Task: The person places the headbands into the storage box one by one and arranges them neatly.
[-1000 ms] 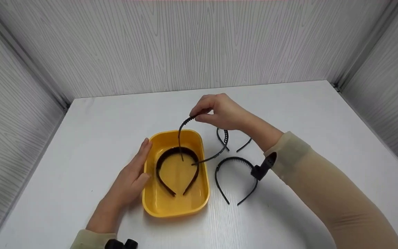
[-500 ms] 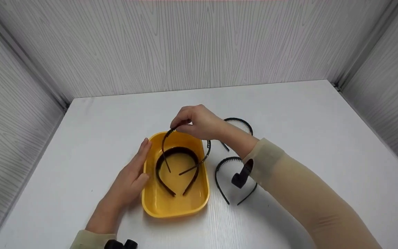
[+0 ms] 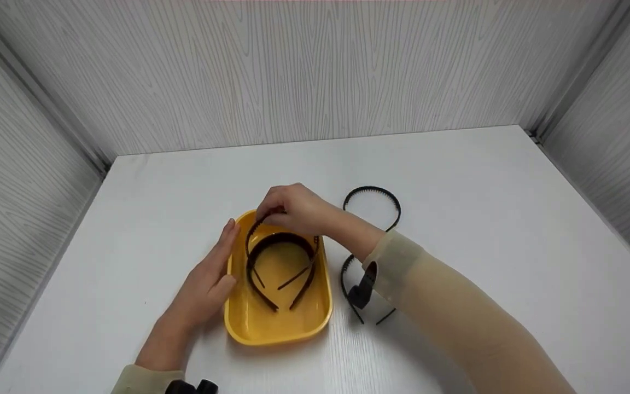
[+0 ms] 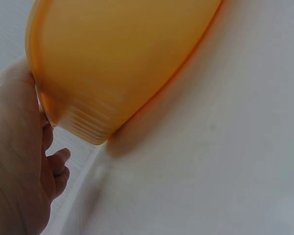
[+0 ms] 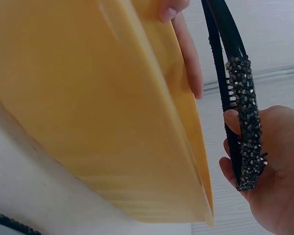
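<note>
1 black, stud-covered, toothed headband (image 5: 247,112): pinched by right hand (image 3: 301,210); has come lower, nearer 1 wide black headband (image 3: 282,237) inside yellow plastic tray (image 3: 279,331); floor contact unclear. Left hand (image 3: 208,287): fingers extended against tray. Right of tray: 2 slim black headbands (image 3: 400,210), partly hidden by beige sleeve (image 3: 435,295).

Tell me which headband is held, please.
The headband over the yellow tray, pinched by the right hand; another headband lies inside, and two headbands rest on the table.
</note>
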Tool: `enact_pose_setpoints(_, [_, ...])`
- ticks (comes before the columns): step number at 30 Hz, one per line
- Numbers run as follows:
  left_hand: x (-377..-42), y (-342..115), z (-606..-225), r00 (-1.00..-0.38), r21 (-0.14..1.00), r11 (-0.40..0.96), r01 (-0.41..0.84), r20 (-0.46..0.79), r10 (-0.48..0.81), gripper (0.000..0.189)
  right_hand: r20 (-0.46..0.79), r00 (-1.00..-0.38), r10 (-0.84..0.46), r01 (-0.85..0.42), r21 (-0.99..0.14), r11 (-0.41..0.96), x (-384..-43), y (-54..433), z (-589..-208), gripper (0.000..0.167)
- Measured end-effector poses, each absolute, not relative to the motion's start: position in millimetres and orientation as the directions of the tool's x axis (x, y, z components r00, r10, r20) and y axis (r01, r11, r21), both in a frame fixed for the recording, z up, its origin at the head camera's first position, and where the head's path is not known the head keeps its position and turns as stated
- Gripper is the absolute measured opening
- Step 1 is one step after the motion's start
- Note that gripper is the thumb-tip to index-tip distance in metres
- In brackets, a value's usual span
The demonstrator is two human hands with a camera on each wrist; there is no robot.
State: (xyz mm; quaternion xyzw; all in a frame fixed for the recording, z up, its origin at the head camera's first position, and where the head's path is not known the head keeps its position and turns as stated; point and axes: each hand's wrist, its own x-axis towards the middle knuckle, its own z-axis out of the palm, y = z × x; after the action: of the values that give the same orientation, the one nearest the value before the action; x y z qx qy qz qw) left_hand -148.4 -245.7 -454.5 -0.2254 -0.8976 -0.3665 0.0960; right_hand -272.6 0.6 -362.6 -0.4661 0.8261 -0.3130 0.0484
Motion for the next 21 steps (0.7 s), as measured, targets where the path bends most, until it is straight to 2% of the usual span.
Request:
enact_pose_setpoints(12, [-148,-245,-454,-0.883,0.617,0.632,0.47,0.335,0.329,0.087,0.184,-0.534,-0.825,-0.752,-0.55,0.364,-270,-11,-375,0.02])
enact_pose_setpoints(21, [-147,-245,-454,-0.888,0.624,0.631,0.46,0.325,0.326,0.087,0.165,-0.502,-0.849,-0.786,-0.498,0.367,-270,-14,-380,0.022])
